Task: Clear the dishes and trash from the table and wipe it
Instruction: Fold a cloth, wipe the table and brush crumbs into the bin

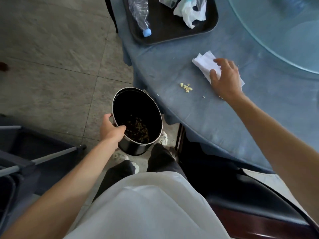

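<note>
My left hand (110, 130) grips the rim of a black round bin (138, 116), held just below the table's edge, with crumbs lying inside it. My right hand (226, 78) presses flat on a folded white paper towel (205, 63) lying on the blue tablecloth (215, 114). A small heap of yellowish crumbs (186, 87) sits on the cloth just left of that hand, between the towel and the bin. Tiny specks lie near my wrist.
A black tray (172, 30) at the table's far edge holds a crushed plastic bottle (140, 14) with a blue cap and crumpled white wrappers (189, 11). A glass turntable (279, 31) covers the upper right. A dark chair (250, 195) stands at my right, a cart (25, 152) at my left.
</note>
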`<state>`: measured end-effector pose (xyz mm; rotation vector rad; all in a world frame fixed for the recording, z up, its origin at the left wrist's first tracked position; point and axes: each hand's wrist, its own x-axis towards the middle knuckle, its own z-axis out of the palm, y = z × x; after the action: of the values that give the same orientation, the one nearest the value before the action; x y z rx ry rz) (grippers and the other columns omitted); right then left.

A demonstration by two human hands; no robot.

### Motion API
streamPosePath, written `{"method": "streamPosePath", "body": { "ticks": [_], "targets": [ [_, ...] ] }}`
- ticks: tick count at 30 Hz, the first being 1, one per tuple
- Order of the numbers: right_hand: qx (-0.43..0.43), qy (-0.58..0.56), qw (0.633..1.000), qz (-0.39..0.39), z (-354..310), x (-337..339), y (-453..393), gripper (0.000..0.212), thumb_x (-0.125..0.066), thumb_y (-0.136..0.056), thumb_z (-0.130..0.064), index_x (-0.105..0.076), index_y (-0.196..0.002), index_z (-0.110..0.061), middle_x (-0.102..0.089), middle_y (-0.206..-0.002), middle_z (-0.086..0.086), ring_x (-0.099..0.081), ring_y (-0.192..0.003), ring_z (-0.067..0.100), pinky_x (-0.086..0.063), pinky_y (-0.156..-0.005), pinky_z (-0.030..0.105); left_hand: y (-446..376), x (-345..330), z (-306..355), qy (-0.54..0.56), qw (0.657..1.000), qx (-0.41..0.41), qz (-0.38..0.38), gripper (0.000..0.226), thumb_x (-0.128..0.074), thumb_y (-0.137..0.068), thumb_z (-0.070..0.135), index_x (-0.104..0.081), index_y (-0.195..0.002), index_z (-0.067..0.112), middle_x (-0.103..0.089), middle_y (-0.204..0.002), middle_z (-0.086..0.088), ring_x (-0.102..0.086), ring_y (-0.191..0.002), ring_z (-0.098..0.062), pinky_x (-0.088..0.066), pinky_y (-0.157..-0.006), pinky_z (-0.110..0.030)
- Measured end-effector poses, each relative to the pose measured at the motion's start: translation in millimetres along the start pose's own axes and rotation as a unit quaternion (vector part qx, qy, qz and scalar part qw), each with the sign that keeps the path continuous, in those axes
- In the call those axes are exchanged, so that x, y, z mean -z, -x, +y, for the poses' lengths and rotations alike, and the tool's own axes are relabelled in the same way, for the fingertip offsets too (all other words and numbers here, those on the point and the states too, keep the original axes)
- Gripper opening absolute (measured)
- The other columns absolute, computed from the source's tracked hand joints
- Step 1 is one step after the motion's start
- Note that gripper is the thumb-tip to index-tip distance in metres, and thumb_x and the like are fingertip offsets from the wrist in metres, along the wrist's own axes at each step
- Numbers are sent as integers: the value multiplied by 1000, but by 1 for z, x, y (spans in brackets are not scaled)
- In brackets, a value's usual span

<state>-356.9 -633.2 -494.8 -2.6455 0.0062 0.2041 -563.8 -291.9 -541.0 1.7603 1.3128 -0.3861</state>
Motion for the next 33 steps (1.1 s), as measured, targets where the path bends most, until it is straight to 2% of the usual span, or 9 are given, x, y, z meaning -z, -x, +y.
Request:
{"method": "streamPosePath", "body": {
  "ticks": [2,5,8,11,14,17,22,27,33],
  "targets": [
    [27,74,995,-53,34,2,-22,46,-57,-100,-31,-52,-145,-24,-55,-138,18,-48,-126,44,-41,-105,48,1,-9,4,-3,1000,-2,4,69,-73,-74,5,-47,-127,40,-67,-113,-5,-69,-94,-27,-62,-81,-50],
    [93,97,986,-98,64,-5,-31,47,-59,-100,-26,-53,-147,-31,-54,-138,16,-49,-126,45,-47,-99,56,5,-19,9,-8,1000,0,15,72,-72,-75,6,-46,-132,41,-67,-117,-7,-70,-96,-29,-63,-82,-50],
    [130,77,987,-54,72,-17,-29,45,-56,-100,-17,-61,-143,-28,-58,-132,15,-54,-116,48,-49,-89,52,7,-26,14,-4,1000,-8,22,76,-73,-76,5,-45,-137,40,-65,-123,-6,-69,-102,-29,-62,-84,-50],
    [141,57,988,3,66,-32,-17,38,-49,-103,-24,-65,-137,-26,-62,-125,12,-56,-101,45,-51,-74,48,9,-30,18,-10,1000,-12,21,77,-73,-77,7,-42,-138,42,-62,-131,-6,-68,-108,-29,-61,-87,-50],
    [143,71,987,21,56,-47,-2,35,-48,-105,-24,-65,-136,-26,-62,-123,11,-56,-97,43,-52,-65,49,9,-33,21,-24,999,-17,23,80,-75,-77,8,-40,-140,42,-58,-138,-6,-66,-113,-30,-61,-89,-51],
    [176,66,982,22,37,-61,13,37,-44,-105,-29,-67,-134,-24,-64,-119,11,-57,-91,41,-52,-64,47,9,-36,23,-22,999,-28,25,79,-75,-77,7,-42,-141,39,-57,-138,-7,-65,-114,-30,-60,-89,-51],
    [192,50,980,-24,-22,-105,54,46,-66,-93,-10,-64,-136,-26,-63,-119,7,-57,-91,36,-52,-63,41,12,-41,27,-10,999,-35,12,76,-73,-79,5,-42,-139,40,-59,-136,-6,-65,-114,-29,-61,-89,-50],
    [290,32,948,-124,-82,-136,97,51,-66,-90,-1,-66,-136,-24,-64,-122,4,-56,-98,33,-53,-72,44,16,-47,28,22,998,-52,30,61,-72,-78,0,-52,-126,33,-66,-119,-5,-69,-94,-21,-61,-84,-44],
    [206,-59,975,-50,-75,-105,78,51,-58,-91,6,-64,-137,-16,-61,-122,14,-56,-100,38,-52,-79,44,15,-48,35,27,998,-52,12,68,-76,-80,2,-49,-132,36,-63,-128,-5,-68,-103,-23,-60,-89,-47]
  ]
}}
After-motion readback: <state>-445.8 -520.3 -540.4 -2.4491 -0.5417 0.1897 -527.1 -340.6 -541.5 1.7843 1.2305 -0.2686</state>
